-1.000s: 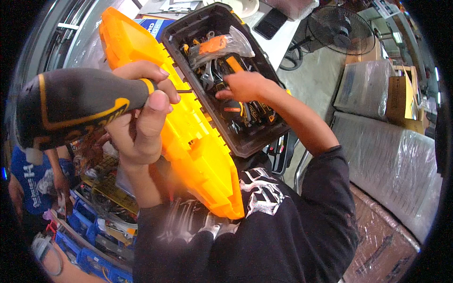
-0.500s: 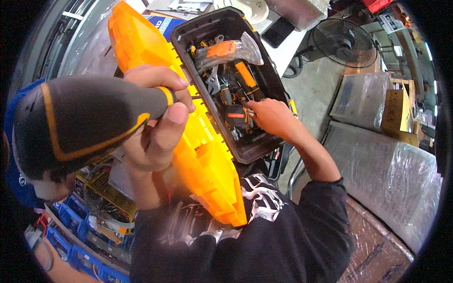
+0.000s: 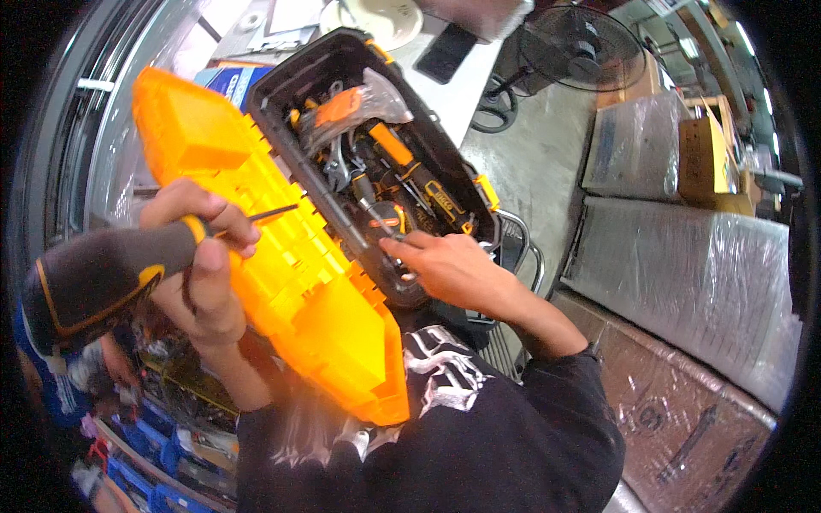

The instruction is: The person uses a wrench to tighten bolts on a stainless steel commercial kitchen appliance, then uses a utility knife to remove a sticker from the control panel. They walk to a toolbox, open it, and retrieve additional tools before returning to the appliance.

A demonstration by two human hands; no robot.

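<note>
My left hand (image 3: pixel 192 265) is closed round a screwdriver (image 3: pixel 94 278) with a thick black and yellow handle; its thin shaft points right, over the yellow lid. The lid (image 3: pixel 342 342) hangs open on the left side of a black toolbox (image 3: pixel 466 192). My right hand (image 3: pixel 453 267) reaches into the box's near end, fingers bent together beside a black tape measure (image 3: pixel 386 221); what they grip, if anything, is hidden. In the box lie an adjustable wrench (image 3: pixel 338 171), a black and orange utility knife (image 3: pixel 393 145) and a clear bag with an orange label (image 3: pixel 338 109).
Behind the box, a white table (image 3: pixel 470 85) holds a black phone (image 3: pixel 446 53) and a pale bowl (image 3: pixel 385 19). A floor fan (image 3: pixel 583 50) stands beyond. Wrapped boxes (image 3: pixel 676 282) line the right, blue bins (image 3: pixel 150 445) the lower left.
The whole scene has shifted left in view. My right hand has moved from the tape measure's right side toward the near end of the box. The screwdriver's shaft now shows over the lid.
</note>
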